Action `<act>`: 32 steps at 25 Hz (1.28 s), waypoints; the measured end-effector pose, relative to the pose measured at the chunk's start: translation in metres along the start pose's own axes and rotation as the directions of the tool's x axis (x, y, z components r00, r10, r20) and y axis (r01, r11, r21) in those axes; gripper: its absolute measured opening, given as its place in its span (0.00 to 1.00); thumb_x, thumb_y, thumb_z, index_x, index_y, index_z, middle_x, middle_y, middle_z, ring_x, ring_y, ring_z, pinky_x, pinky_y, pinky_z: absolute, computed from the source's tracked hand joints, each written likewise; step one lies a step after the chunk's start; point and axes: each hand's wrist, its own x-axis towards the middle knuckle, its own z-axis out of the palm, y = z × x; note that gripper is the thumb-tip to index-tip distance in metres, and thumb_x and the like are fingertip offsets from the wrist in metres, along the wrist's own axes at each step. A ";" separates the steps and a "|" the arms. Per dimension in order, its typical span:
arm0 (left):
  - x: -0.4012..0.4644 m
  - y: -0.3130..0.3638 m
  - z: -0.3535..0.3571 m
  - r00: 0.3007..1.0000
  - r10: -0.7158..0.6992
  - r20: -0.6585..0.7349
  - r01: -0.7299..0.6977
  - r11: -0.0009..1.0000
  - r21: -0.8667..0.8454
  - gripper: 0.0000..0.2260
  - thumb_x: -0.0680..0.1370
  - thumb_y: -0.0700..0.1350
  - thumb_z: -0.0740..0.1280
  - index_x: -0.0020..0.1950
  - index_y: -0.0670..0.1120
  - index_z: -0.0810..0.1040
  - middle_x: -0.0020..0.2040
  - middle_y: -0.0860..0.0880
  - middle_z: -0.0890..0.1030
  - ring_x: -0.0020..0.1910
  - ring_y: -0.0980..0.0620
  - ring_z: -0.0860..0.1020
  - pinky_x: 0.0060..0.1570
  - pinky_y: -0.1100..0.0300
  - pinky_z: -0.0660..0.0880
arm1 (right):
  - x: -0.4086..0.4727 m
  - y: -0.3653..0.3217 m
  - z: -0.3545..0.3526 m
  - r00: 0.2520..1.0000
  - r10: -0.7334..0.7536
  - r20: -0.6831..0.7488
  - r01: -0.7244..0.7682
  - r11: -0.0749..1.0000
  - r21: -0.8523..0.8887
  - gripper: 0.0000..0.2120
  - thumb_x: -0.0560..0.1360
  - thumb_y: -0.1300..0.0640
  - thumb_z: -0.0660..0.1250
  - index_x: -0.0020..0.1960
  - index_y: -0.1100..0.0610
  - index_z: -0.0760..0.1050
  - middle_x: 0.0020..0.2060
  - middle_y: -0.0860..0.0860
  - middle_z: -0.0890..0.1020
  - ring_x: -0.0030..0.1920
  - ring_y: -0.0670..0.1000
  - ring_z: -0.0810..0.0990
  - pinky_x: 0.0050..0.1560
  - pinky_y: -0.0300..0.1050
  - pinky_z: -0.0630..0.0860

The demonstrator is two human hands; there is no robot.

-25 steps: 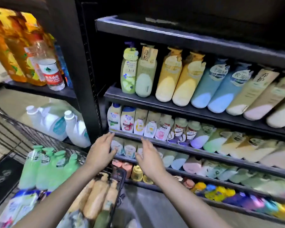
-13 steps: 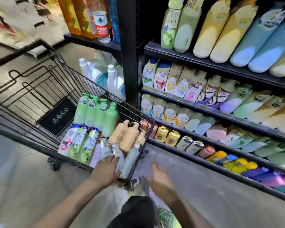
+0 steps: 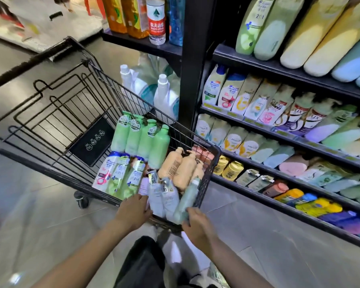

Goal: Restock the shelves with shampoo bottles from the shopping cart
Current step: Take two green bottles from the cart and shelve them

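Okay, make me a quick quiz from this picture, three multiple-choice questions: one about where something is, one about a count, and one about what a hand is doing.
1. Where do the peach pump bottles lie?
A. On the top shelf
B. In the shopping cart, beside the green bottles
C. On the floor

2. How many plain green bottles stand in a row in the cart?
A. Four
B. One
C. Seven

3. What is the right hand doing?
A. Resting on a shelf edge
B. Hanging idle by the leg
C. Reaching to the pale teal bottle at the cart's near corner

Answers:
1 B, they lie inside the wire basket, to the right of the green ones.
2 A, four caps show side by side.
3 C, its fingers meet the bottle's lower end; whether they already grip it cannot be told.
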 end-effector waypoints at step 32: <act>0.215 -0.124 0.058 0.909 -0.323 0.264 0.401 0.850 -0.342 0.28 0.70 0.50 0.75 0.61 0.35 0.69 0.57 0.35 0.77 0.56 0.37 0.76 0.50 0.51 0.73 | 0.168 -0.011 0.090 0.617 0.785 -0.050 -0.778 0.619 0.106 0.34 0.78 0.50 0.62 0.72 0.69 0.51 0.65 0.61 0.68 0.59 0.58 0.77 0.53 0.48 0.75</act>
